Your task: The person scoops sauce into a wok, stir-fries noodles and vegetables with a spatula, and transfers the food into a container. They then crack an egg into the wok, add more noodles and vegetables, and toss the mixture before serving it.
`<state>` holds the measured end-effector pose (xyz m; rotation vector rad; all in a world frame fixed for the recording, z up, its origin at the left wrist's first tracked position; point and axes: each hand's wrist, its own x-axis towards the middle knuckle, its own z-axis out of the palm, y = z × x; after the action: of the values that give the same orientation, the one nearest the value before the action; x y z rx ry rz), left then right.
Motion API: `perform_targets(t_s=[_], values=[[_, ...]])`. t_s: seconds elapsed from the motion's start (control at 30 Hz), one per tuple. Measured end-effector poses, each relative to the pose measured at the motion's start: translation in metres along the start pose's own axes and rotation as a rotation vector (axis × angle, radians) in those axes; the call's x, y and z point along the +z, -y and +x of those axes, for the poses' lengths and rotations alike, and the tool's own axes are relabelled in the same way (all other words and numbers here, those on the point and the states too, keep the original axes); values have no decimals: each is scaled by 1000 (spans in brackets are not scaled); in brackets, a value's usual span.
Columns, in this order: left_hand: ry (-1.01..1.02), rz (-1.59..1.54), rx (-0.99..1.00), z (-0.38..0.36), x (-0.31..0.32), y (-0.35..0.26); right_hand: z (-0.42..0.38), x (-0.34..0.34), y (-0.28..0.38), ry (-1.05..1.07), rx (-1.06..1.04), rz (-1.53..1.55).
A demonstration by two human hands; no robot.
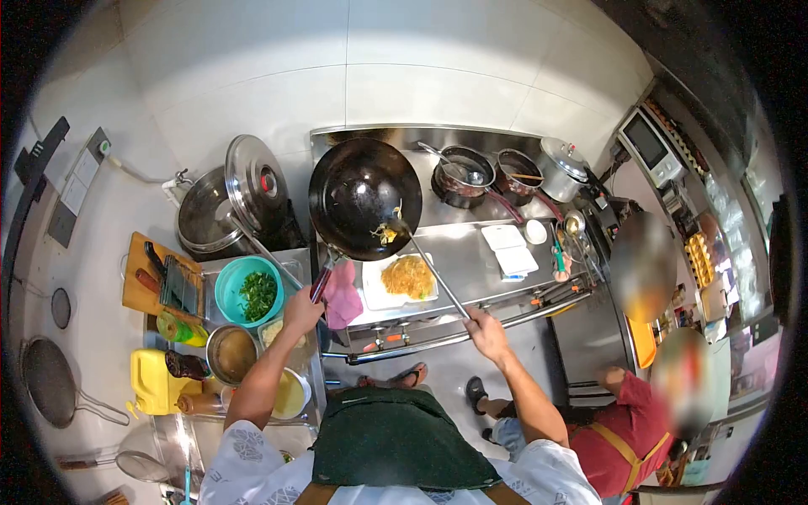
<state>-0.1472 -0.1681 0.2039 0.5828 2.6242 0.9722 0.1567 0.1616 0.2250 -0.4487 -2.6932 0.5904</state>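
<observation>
My left hand (303, 311) is wrapped round the handle of a black wok (358, 181), which is tilted up over the stove so its inside faces me. A few scraps of noodle and egg (387, 231) cling near its lower right rim. In my right hand (488, 332) is the long metal handle of a wok ladle (438, 276); its head is in the wok by the scraps. Just below the wok, a white takeaway box (373, 292) holds fried noodles (408, 278). A pink cloth (342, 295) lies beside the wok handle, close to my left hand.
Saucepans (463, 175) and a pressure cooker (564, 160) stand at the back right of the stove (454, 227). A teal bowl (227, 286) of chopped greens and a large lidded pot (202, 210) are on the left. A co-worker in a red shirt (619, 438) is at the right.
</observation>
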Motion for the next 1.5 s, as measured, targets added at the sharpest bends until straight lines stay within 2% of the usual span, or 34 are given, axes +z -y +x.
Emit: perform_targets(t_s=[0.1, 0.13, 0.27, 0.4, 0.5, 0.53, 0.6, 0.67, 0.8, 0.9, 1.0, 1.1, 1.13, 1.2, 1.27, 1.3, 1.37, 1.47, 1.5], values=[[71, -50, -11, 1, -4, 1, 8, -26, 9, 441, 660, 737], [100, -69, -12, 3, -7, 0, 9, -32, 17, 447, 697, 781], [189, -231, -27, 1, -12, 2, -11, -38, -18, 571, 774, 805], [253, -362, -17, 0, -16, 6, -42, -41, -40, 557, 894, 756], [297, -252, -91, 2, -19, 4, -57, -47, -44, 494, 907, 703], [245, -192, -70, 4, -12, 11, -53, -56, -35, 464, 916, 689], [145, -71, -26, 12, 9, 27, -49, -43, -52, 343, 620, 481], [81, 1, -3, 2, 5, 10, -28, -40, -47, 242, 396, 274], [34, -4, 52, -3, 8, 4, 28, -4, 4, -6, 272, -79], [55, 19, 84, 1, 12, 8, 52, 29, 27, -41, 188, -180], [135, -118, -26, -5, -3, -20, 62, 57, 30, 302, 229, -328], [199, -165, -121, -7, -7, -24, 58, 63, 36, 177, 265, -257], [204, -158, -140, -13, -5, -19, 55, 68, 31, 231, 208, -324], [201, -141, -149, -5, -5, -16, 55, 63, 32, 337, 228, -350], [116, -39, -21, 3, 5, 2, 81, 44, 36, 410, 236, -354], [92, 25, 38, -1, 10, 12, 91, 37, 44, 348, 225, -365], [99, 35, -30, -6, 6, 3, 115, 24, 54, 206, 214, -389], [63, 103, -10, -6, 3, -10, 135, 55, 30, -62, 118, -474], [58, 122, -9, -6, 2, -14, 128, 56, 31, 14, 163, -408]])
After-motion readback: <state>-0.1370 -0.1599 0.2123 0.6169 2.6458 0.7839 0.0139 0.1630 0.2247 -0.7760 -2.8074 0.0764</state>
